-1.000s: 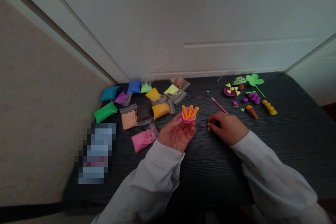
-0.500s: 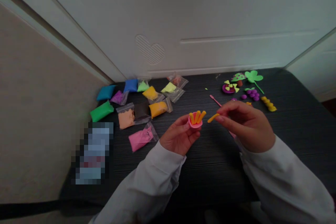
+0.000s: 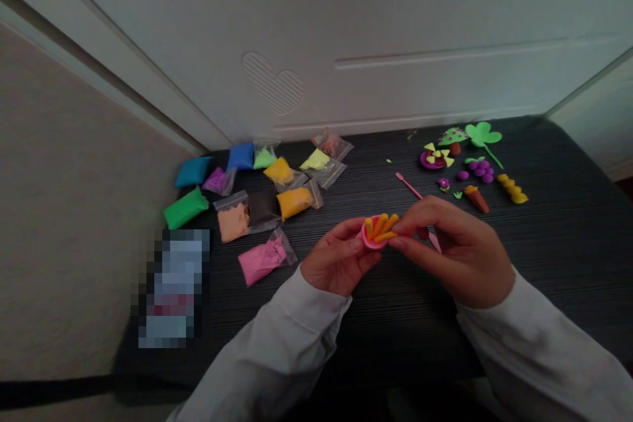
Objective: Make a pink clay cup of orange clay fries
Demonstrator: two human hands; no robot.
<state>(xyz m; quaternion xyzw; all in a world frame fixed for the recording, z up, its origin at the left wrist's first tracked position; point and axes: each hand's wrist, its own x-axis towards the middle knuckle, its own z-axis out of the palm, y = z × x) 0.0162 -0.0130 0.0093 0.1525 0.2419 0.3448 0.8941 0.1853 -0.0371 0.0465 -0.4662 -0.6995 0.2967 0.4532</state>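
My left hand [image 3: 339, 258] is closed around a small pink clay cup [image 3: 374, 245], its mouth tilted toward me. Several orange-yellow clay sticks [image 3: 380, 225] stand in the cup, fanned out like fries. Between the thumb and forefinger of my right hand [image 3: 459, 247] is the end of one more clay stick [image 3: 386, 236]; its other end lies inside the cup's rim. Under my right hand, partly covered, lies a pink modelling tool [image 3: 408, 185] on the dark table.
Bags of coloured clay, such as a pink bag [image 3: 264, 260] and a green bag [image 3: 186, 208], lie at left on the black table [image 3: 366, 336]. Clay figures stand at right: a four-leaf clover [image 3: 483, 135], purple grapes [image 3: 481, 170], a brown cone [image 3: 477, 199]. A white panel [image 3: 395, 26] rises behind.
My right hand has moved left and brought its clay stick from beside the cup into the cup's mouth. The left hand still holds the cup, now turned slightly. The camera view has shifted a little.
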